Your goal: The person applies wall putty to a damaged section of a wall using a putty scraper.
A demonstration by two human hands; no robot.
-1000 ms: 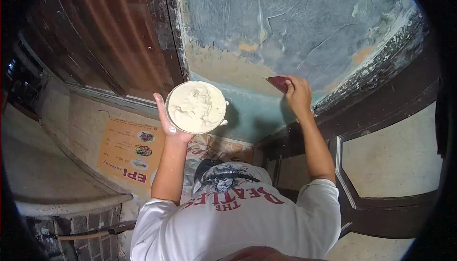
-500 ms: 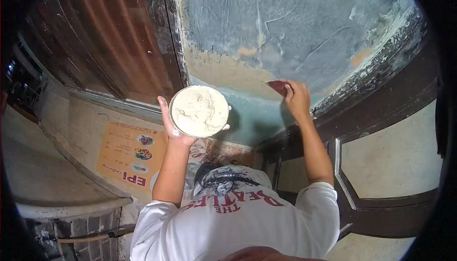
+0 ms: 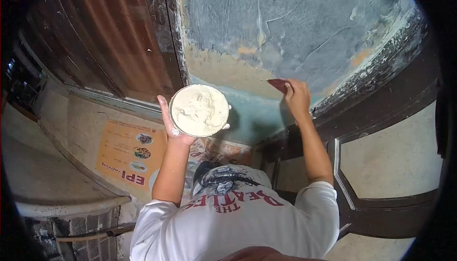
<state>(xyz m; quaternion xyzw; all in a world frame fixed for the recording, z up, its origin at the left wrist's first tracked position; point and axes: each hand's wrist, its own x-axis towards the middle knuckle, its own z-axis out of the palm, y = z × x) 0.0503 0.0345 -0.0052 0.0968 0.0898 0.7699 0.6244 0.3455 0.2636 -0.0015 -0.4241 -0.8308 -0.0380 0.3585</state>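
Note:
My left hand [image 3: 177, 132] holds up a round tub [image 3: 209, 135] from below, its fingers wrapped around the sides. Thick cream-coloured putty [image 3: 199, 110] fills it, with a ridged, swirled surface. Some white smears show on that hand. Pinched in my right hand [image 3: 298, 100] is a dark red putty scraper [image 3: 277, 85], its blade pointing left at the wall [image 3: 304, 28]. Blade and wall look touching or nearly so. The wall is patchy grey-blue, with a beige band and a greenish strip lower down.
A reddish-brown corrugated panel [image 3: 109, 32] stands at the left beside a worn dark post [image 3: 166, 28]. On the right is dark wooden framing [image 3: 376, 104] with pale panels. An orange food banner [image 3: 124, 151] lies low on the left, above a curved ledge [image 3: 76, 208].
The scraper has tipped slightly upward and lies a little flatter along the wall. My left hand and the tub are almost where they were.

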